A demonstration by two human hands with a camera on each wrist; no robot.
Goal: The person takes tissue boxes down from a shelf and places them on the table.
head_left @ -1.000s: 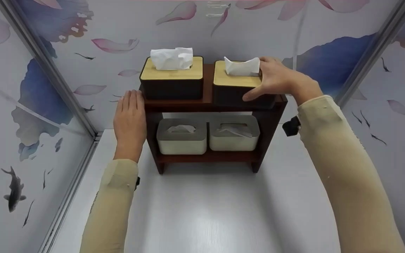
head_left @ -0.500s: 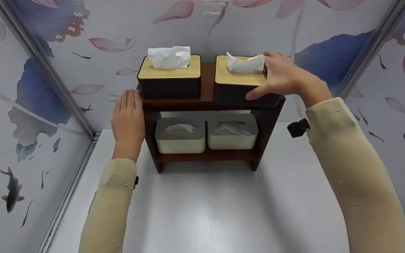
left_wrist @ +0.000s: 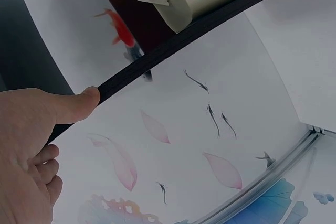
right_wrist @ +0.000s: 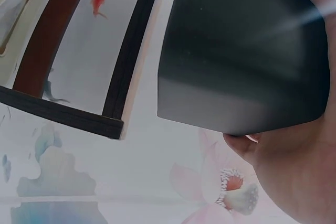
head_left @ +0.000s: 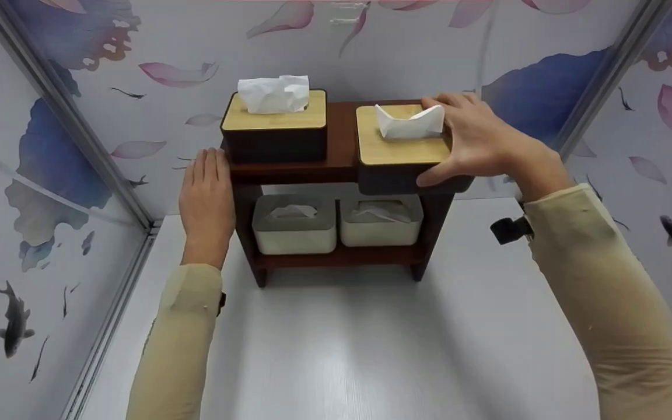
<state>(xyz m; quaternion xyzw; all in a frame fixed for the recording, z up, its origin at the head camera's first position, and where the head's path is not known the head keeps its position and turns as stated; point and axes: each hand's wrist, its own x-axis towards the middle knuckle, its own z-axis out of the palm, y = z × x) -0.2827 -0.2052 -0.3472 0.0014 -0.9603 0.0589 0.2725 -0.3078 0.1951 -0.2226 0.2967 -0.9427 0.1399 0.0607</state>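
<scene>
A black tissue box [head_left: 404, 153] with a pale wooden lid and a white tissue is in my right hand [head_left: 479, 137]. The thumb lies on its front and the fingers go over the far side. In the right wrist view its dark underside [right_wrist: 241, 56] shows, apart from the shelf frame. My left hand [head_left: 207, 201] grips the left side of the small dark-brown two-tier shelf [head_left: 345, 137]. In the left wrist view the thumb [left_wrist: 84, 104] presses the panel's edge, with fingertips on the other face. A second black tissue box [head_left: 275, 131] sits on the top tier at the left.
Two cream tissue boxes with grey tops, a left one [head_left: 295, 233] and a right one [head_left: 381, 224], stand side by side on the lower tier. The shelf stands on a white table [head_left: 336, 350], close to a back wall [head_left: 359, 64] printed with petals and fish.
My right hand has lifted the right black tissue box from its place on the top tier and brought it slightly right and toward me. The left hand stays on the shelf's side.
</scene>
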